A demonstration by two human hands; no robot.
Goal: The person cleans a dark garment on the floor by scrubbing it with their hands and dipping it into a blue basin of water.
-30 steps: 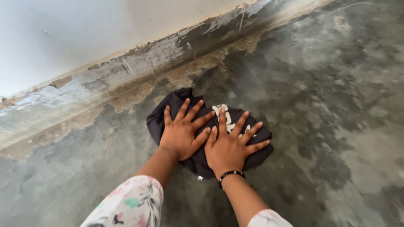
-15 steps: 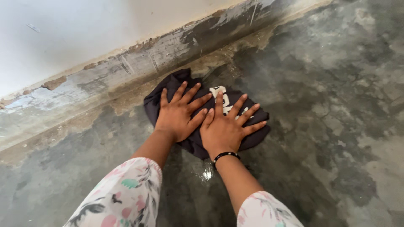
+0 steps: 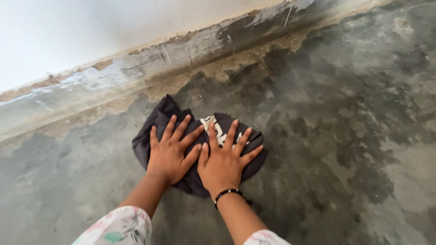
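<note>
Hands press flat on a crumpled dark cloth rag with a white print patch (image 3: 200, 140), which lies on the rough grey concrete floor (image 3: 345, 149) near the floor's far edge, where the worn, peeling strip at the bottom of the white wall (image 3: 150, 59) runs. The left hand (image 3: 169, 154) and the right hand (image 3: 225, 161) sit side by side, touching at the thumbs, with all fingers spread wide and palms down on the rag. Neither hand pinches or grips anything. The right wrist wears a thin black bead bracelet (image 3: 228, 193), and flowery pale sleeves (image 3: 120, 227) show at the bottom.

The rag looks soft, thin and light, so it should bunch up and fold easily. It may be a bit damp, since the floor around it looks dark and patchy, but that is hard to tell. A flat palm on the middle seems best for sliding it; to lift it, a loose edge by the wall side would be easy to pinch.
</note>
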